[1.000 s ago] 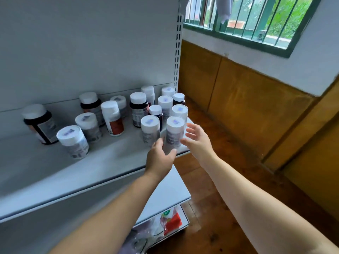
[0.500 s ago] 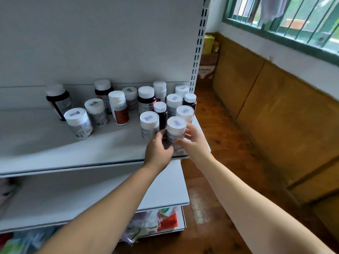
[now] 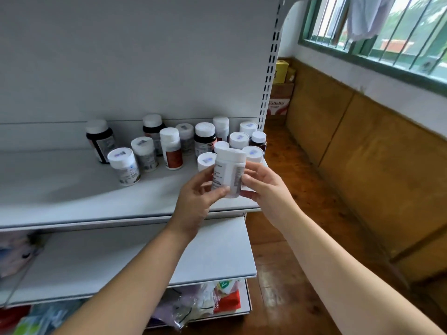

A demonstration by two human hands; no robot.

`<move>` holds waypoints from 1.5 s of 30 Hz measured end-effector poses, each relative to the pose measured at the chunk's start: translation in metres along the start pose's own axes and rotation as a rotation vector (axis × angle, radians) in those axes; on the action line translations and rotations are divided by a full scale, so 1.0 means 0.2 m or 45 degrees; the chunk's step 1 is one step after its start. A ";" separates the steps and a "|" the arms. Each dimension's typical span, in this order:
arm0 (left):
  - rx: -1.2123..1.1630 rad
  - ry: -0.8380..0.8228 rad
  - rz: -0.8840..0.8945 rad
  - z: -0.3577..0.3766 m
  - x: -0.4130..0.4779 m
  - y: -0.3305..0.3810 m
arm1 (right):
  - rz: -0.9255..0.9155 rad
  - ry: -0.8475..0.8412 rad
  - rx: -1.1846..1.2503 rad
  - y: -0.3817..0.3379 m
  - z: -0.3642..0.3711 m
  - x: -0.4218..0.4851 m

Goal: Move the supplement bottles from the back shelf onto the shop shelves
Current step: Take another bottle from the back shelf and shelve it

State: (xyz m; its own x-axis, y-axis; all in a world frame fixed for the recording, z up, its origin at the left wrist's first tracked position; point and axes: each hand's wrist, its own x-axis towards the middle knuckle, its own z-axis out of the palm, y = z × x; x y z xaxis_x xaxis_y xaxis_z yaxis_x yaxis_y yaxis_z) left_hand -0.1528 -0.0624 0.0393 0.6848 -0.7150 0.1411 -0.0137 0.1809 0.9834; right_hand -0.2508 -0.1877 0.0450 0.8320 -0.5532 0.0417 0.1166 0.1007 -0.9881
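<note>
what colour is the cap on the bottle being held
White; the cap of the held bottle shows best in the head view.

A green-framed barred window (image 3: 362, 54) fills the upper right, with a pale grey cloth (image 3: 367, 15) hanging over it. Below it run a white wall strip (image 3: 399, 95) and brown wood panelling (image 3: 362, 160). In the far corner a yellow box (image 3: 281, 71) sits on a printed carton (image 3: 279, 103). The floor (image 3: 290, 274) is reddish wood. Crumpled plastic packets (image 3: 191, 308) lie at bottom centre.

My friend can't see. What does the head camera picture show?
A left hand and right hand grip one white supplement bottle together, over a grey shelf. More white-capped bottles stand clustered behind it on that shelf.
</note>
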 end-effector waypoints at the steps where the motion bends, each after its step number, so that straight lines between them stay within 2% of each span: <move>1: -0.061 -0.045 -0.038 -0.01 -0.01 0.01 | -0.003 -0.031 0.024 -0.01 0.02 -0.01; 4: -0.148 -0.046 -0.084 -0.02 -0.04 0.01 | -0.022 -0.071 0.087 -0.04 0.06 -0.03; 8: -0.155 0.101 -0.036 -0.02 -0.06 0.04 | -0.135 0.041 0.036 -0.06 0.13 -0.04; 13: -0.001 0.081 0.064 -0.04 -0.09 0.08 | -0.183 0.083 0.080 -0.05 0.20 -0.05; 20: -0.162 0.063 0.041 -0.04 -0.07 0.11 | -0.078 -0.046 0.272 -0.08 0.19 -0.04; 27: -0.055 0.007 0.158 -0.07 -0.03 0.13 | -0.223 0.062 0.108 -0.06 0.24 -0.03; 33: -0.283 0.064 0.059 -0.10 0.03 0.12 | -0.107 0.000 0.179 -0.08 0.21 0.01; 41: -0.544 -0.216 -0.242 -0.18 0.04 0.09 | -0.103 0.076 0.063 -0.09 0.26 0.05; 45: -0.526 -0.138 -0.285 -0.23 0.04 0.07 | -0.085 0.043 0.048 -0.07 0.30 0.08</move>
State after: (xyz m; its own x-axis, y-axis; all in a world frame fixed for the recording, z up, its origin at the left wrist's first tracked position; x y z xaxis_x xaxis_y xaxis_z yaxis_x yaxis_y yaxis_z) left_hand -0.1137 -0.0347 0.0499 0.5574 -0.8295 -0.0364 0.4309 0.2516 0.8666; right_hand -0.2063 -0.1480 0.0676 0.8032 -0.5870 0.1017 0.1922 0.0937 -0.9769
